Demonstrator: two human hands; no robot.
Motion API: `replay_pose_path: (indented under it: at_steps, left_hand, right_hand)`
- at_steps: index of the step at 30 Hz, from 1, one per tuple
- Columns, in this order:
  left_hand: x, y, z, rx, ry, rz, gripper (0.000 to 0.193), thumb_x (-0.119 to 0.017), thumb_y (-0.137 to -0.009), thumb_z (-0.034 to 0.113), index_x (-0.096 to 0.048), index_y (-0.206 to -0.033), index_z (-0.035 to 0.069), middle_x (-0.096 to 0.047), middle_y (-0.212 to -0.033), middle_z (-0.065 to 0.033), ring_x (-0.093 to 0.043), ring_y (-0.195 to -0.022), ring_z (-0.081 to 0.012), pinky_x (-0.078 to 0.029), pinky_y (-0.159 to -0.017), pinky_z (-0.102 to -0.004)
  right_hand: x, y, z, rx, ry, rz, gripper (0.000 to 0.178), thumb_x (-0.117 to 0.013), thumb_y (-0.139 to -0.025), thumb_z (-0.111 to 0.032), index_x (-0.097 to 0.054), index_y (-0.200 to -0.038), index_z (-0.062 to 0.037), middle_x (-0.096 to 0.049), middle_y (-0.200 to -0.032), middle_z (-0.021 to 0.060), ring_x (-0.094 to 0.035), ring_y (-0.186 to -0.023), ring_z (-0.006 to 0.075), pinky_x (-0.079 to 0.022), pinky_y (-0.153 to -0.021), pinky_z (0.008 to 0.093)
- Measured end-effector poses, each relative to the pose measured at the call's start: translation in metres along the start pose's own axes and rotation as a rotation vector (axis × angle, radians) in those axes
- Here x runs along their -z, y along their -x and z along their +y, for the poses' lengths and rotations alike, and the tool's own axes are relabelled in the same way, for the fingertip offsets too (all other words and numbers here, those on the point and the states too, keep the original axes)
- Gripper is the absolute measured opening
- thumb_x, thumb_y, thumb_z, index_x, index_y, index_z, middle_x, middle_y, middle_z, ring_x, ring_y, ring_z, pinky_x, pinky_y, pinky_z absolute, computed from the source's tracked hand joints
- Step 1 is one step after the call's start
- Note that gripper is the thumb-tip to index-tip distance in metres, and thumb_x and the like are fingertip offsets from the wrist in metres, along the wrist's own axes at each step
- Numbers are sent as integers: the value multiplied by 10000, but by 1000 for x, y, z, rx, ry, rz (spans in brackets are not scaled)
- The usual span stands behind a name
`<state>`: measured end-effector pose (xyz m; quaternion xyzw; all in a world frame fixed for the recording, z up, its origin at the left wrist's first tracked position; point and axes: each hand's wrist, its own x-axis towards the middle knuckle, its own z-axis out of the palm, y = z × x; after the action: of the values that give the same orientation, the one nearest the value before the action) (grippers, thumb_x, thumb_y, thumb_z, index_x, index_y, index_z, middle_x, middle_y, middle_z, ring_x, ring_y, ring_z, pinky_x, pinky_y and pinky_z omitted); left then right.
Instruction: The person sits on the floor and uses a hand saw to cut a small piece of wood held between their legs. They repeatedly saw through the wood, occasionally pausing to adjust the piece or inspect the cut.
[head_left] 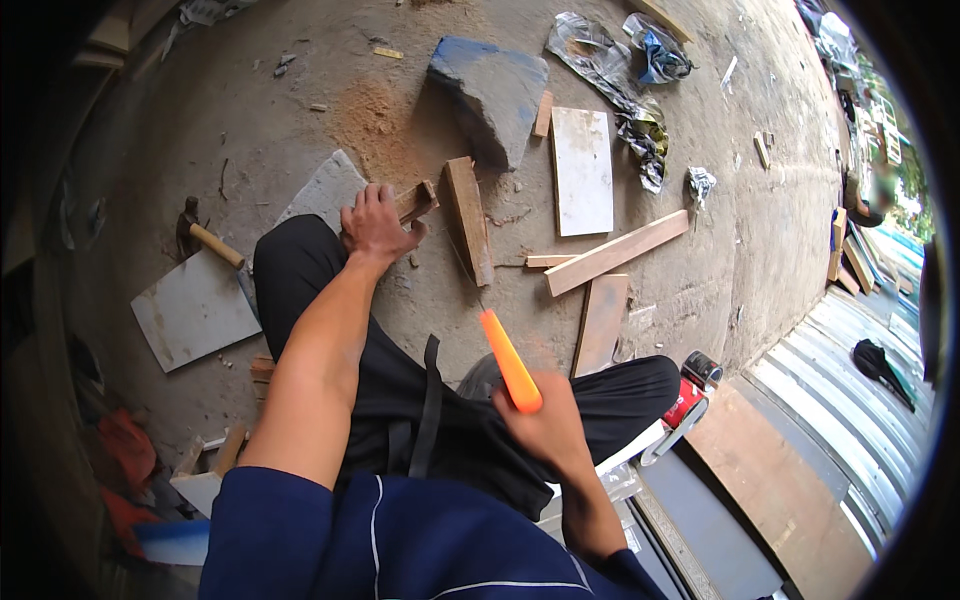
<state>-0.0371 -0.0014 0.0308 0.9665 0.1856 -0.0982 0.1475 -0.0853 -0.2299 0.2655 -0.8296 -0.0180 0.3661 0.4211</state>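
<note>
My left hand is closed around a short wood block low over the dirt floor. Close to the block's right end, a longer wood piece stands on edge. My right hand, slightly blurred, grips a tool with a tapered orange handle in front of my lap. The handle's narrow end points away from me, toward the longer wood piece. A thin dark line runs on from that end, but I cannot make out the tool's kind.
Beyond the wood lie a blue-marked stone block, sawdust and a white-faced board. A wood strip rests at right. A hammer lies on another board at left. A red can stands beside my right knee.
</note>
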Motion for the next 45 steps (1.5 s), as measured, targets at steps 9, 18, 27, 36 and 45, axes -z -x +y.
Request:
replay_pose_path:
  at_steps: [9,18,27,36,45]
  left_hand:
    - [-3,-4,0,-41,39,-14,657,-729,-639,478,-515,-1109,72,-521,-1079,-89,-499,-1063,-242,-360,-837,-465]
    - [-2,1,-4,-43,67,-49,681,-741,-633,451,-507,-1129,47,-517,-1071,-100,-507,-1060,-253,-374,-844,-440]
    - [1,1,2,-10,66,-96,658,-735,-620,450,-519,-1106,62,-517,-1079,-101,-505,-1066,-247,-366,-832,-438]
    - [0,-2,-3,-36,50,1,653,-741,-624,446,-520,-1094,50,-524,-1064,-98,-521,-1041,-249,-379,-810,-437]
    - [-10,17,-11,-161,31,15,643,-739,-591,474,-541,-1053,74,-527,-998,-83,-536,-993,-226,-385,-777,-423]
  right_hand:
    - [-25,-65,8,-62,32,15,218,-623,-774,-151,-555,-708,45,-512,-565,188,-517,-507,283,-425,-539,379]
    - [-31,-63,8,-82,104,84,255,-635,-775,-166,-545,-698,60,-504,-560,187,-522,-485,257,-414,-528,369]
    - [0,11,3,-147,26,22,155,-620,-754,-79,-568,-724,63,-536,-560,154,-499,-477,191,-418,-521,316]
    - [4,29,-14,-80,25,-8,79,-646,-714,-22,-613,-752,40,-550,-569,174,-586,-509,254,-450,-539,325]
    - [-23,-45,10,-187,33,-44,202,-607,-785,-107,-531,-692,55,-512,-559,141,-487,-494,186,-398,-520,344]
